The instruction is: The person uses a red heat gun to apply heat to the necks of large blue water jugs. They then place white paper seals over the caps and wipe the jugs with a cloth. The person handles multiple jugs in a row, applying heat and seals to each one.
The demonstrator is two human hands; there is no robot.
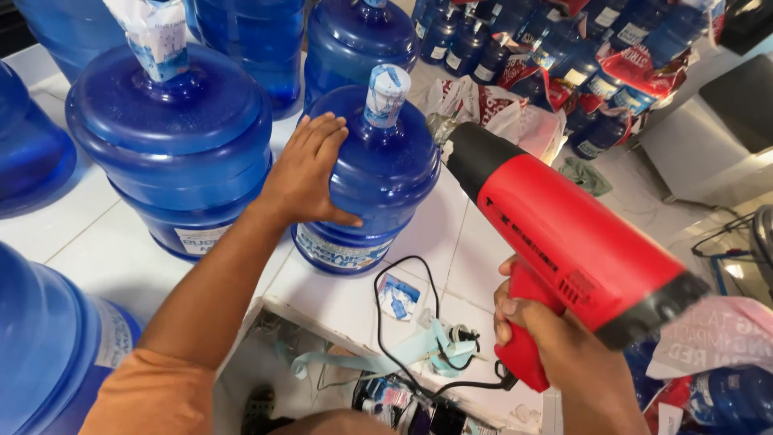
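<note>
Fingers (326,141) of left hand (304,173) lie spread on the blue water bottle (378,173); right hand (547,334) fingers grip the red heat gun (564,234) above the white worktop (435,242).

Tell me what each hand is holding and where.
Right hand grips the red heat gun by its handle; left hand rests on the blue water bottle's shoulder.

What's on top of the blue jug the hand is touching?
A white and blue plastic sleeve sits over the neck of the jug that the left hand steadies. The cap underneath is covered, so it can't be seen. The right hand aims a red heat gun toward it.
</note>
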